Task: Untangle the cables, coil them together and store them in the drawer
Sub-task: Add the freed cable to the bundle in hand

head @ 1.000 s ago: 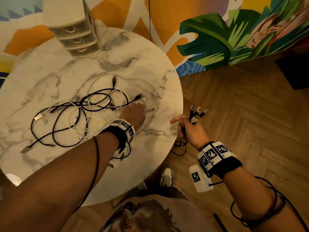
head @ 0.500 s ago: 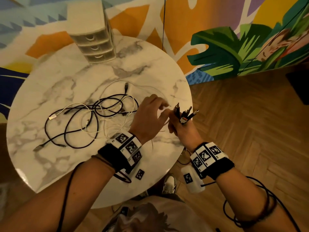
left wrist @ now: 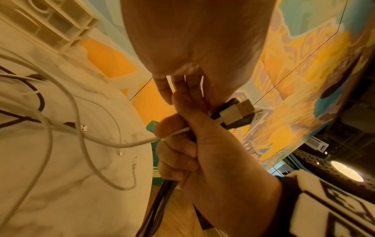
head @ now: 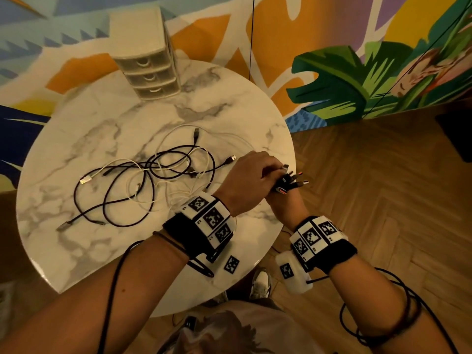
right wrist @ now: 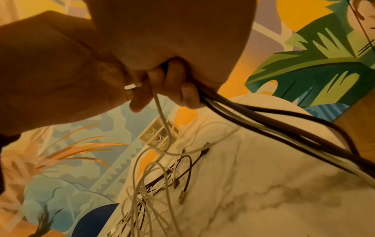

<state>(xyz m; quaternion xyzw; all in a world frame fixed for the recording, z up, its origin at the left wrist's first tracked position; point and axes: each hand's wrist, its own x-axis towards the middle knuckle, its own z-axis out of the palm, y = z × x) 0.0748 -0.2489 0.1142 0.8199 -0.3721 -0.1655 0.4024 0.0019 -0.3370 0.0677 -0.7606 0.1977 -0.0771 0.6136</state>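
Observation:
A tangle of black and white cables (head: pixel 153 180) lies on the round marble table (head: pixel 76 251). My right hand (head: pixel 283 200) is at the table's right edge, gripping a bundle of cable ends (head: pixel 291 182) with the plugs sticking up. Dark cables (right wrist: pixel 263 120) trail down from that fist (left wrist: pixel 182 144). My left hand (head: pixel 275 169) lies over the right one and pinches the end of a white cable (left wrist: pixel 121 145) against the bundle. That cable's white plug (left wrist: pixel 233 113) sits among the dark plugs. The white cable (right wrist: pixel 160 112) runs back to the tangle.
A small white drawer unit (head: pixel 148 70) with three shut drawers stands at the table's far edge, by the painted wall. A loose black USB plug (head: pixel 231 158) lies just left of my hands. Wood floor (head: pixel 383 200) lies to the right. A shoe (head: pixel 261 282) shows under the table.
My left hand lifted off the table with a white cable end and moved right onto the right hand's bundle. The right hand moved in toward the table edge.

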